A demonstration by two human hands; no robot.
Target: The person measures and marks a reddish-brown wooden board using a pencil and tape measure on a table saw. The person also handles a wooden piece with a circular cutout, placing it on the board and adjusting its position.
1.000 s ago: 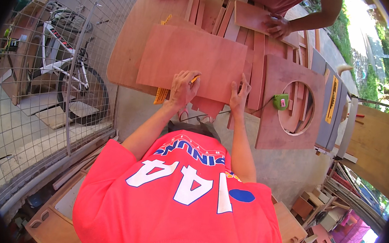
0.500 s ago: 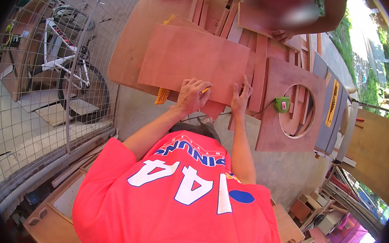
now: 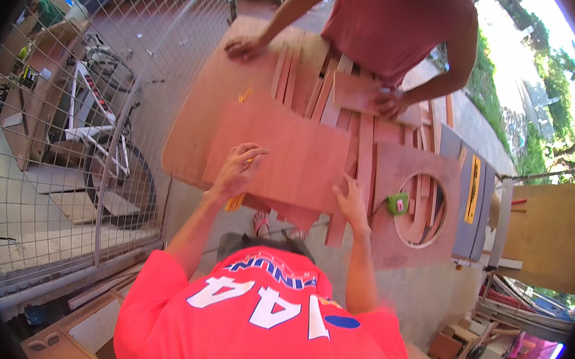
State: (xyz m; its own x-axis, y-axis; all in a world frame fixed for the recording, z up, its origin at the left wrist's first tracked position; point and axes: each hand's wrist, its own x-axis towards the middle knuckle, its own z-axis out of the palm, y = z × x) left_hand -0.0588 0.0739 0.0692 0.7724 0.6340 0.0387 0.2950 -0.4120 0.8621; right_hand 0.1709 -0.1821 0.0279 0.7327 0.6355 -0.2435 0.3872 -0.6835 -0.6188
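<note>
A thin reddish wooden panel (image 3: 290, 146) lies atop stacked boards. At its near left part, my left hand (image 3: 239, 170) is closed on a small yellow pencil-like item (image 3: 252, 160). A yellow ruler (image 3: 233, 203) sticks out from under the panel below this hand. My right hand (image 3: 348, 201) is at the panel's near right corner, fingers apart. To its right, a green tape measure (image 3: 397, 204) sits by a board with a round cutout (image 3: 384, 244).
A co-worker (image 3: 398, 23) leans over the cluttered worktable (image 3: 190, 131), one hand on it, the other on a small board (image 3: 348, 90). A wire fence (image 3: 96, 245) with a bicycle (image 3: 89, 130) behind is at left. A grey machine (image 3: 469, 234) stands at right.
The view has shifted, so table and boards sit lower in the picture and more of the co-worker shows. My left hand has moved slightly left along the panel, still holding the yellow item.
</note>
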